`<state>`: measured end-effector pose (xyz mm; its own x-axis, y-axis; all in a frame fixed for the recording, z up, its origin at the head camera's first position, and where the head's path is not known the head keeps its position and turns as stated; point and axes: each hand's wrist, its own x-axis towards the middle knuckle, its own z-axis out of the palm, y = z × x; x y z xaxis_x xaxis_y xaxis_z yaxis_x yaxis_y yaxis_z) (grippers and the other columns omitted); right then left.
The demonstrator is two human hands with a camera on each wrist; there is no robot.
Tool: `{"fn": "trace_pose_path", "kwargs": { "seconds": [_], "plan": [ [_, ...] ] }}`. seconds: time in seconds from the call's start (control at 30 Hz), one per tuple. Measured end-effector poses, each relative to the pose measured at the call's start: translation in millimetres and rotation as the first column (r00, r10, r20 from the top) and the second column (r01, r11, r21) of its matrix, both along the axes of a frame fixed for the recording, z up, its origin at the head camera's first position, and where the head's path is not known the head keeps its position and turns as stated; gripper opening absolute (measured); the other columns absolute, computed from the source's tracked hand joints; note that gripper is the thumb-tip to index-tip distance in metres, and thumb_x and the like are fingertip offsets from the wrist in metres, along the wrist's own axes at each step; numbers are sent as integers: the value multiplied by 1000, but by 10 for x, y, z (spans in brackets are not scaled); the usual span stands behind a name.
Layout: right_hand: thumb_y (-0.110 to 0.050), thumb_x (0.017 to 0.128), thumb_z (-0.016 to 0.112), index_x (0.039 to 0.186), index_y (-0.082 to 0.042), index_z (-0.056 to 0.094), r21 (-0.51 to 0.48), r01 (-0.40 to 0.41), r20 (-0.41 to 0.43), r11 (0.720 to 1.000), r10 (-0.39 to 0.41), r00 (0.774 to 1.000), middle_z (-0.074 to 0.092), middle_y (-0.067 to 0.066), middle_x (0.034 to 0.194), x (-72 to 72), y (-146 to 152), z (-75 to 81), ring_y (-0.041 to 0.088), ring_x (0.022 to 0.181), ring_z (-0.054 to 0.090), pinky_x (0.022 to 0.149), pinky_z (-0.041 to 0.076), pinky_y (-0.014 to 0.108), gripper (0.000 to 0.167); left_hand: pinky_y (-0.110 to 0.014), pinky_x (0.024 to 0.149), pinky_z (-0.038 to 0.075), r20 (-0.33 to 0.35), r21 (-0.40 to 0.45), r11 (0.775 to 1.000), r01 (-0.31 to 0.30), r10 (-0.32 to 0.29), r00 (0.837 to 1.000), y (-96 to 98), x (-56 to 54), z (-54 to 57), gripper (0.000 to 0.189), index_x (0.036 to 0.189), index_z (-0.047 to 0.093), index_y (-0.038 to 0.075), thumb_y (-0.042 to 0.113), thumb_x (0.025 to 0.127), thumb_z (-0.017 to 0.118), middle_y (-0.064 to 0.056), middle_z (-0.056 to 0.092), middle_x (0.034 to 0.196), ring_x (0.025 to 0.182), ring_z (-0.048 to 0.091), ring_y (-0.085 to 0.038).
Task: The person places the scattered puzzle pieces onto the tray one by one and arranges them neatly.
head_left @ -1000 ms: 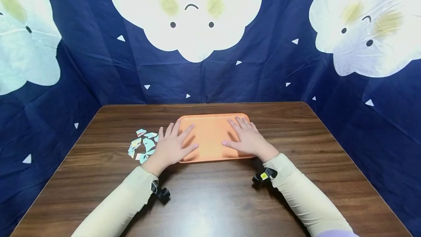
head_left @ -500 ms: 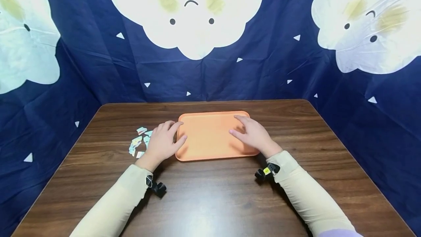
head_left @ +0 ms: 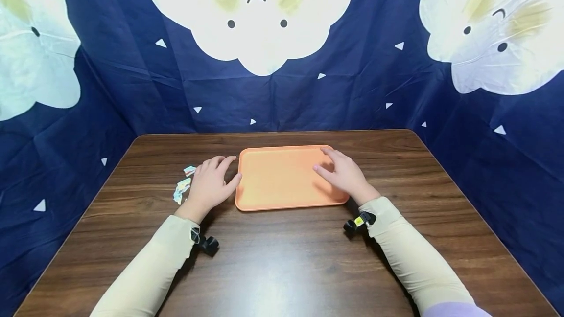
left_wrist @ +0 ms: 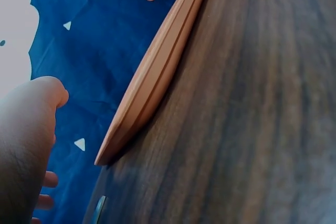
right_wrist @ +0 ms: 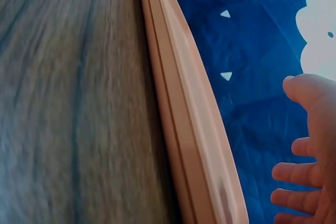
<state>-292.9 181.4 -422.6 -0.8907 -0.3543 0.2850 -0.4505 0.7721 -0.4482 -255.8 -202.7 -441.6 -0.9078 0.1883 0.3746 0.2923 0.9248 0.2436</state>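
Orange tray [head_left: 277,179] needs care: my left hand [head_left: 208,184] and right hand [head_left: 347,175], loosely spread, holding nothing, should not bump it.

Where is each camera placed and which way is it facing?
Head: worn on the head, facing forward and down at the orange tray, wooden table and blue cloth; left hand, right hand and sleeves show.
Left wrist: on that wrist, looking low past the tray's side towards the cloth; left hand at left, part of right hand at top.
Right wrist: on that wrist, same look, roughly mirrored; right hand at right, part of left hand at top.
Both wrist views share tray, table, cloth and hands.
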Motion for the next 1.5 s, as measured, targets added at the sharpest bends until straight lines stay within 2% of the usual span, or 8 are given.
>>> {"fn": "trace_pose_path", "kwargs": {
  "seconds": [0.2,0.43,0.67,0.97,1.23,1.5],
  "plan": [
    [-49,95,63,151,-4,44,-17,19,-12,1000,-19,1000,52,18,148,-71,79,-60,36,136,48,111,38,52,74,-65,108,29,24,1,1000,-9,9,1000,-46,-29,-45,64,147,50,12,52,96,56,-26,48,144,131,43,-48],
    [-48,96,63,153,-3,39,-39,47,20,998,-46,999,45,21,152,-147,177,-150,38,140,44,113,35,53,77,-67,112,20,67,11,999,-36,35,997,-146,-66,-92,68,152,44,13,53,98,53,-27,39,152,138,34,-50],
    [-47,96,63,157,-3,31,-35,83,81,996,-80,993,36,21,158,-212,251,-247,39,144,36,115,31,55,82,-68,111,22,49,21,996,-89,88,995,-279,-105,-116,67,152,44,12,51,98,53,-26,41,151,136,37,-50],
    [-50,94,63,158,-1,27,-40,119,129,992,-113,985,34,26,158,-256,328,-360,44,143,35,114,31,57,88,-69,111,20,83,55,985,-164,159,984,-468,-106,-110,68,153,40,11,50,99,50,-27,39,152,137,34,-51],
    [-48,96,60,157,4,25,23,128,152,992,-130,980,32,27,159,-274,364,-418,47,148,23,117,13,66,87,-71,107,22,96,51,975,-218,213,972,-619,-112,-162,68,153,40,8,50,100,50,-29,41,149,134,36,-54],
    [-43,97,58,155,7,27,58,120,164,991,-128,978,33,27,158,-282,382,-458,45,149,23,118,11,65,83,-71,106,22,116,66,968,-244,236,965,-757,-120,-185,67,151,42,6,48,100,50,-30,41,149,134,35,-55]
  ]
}}
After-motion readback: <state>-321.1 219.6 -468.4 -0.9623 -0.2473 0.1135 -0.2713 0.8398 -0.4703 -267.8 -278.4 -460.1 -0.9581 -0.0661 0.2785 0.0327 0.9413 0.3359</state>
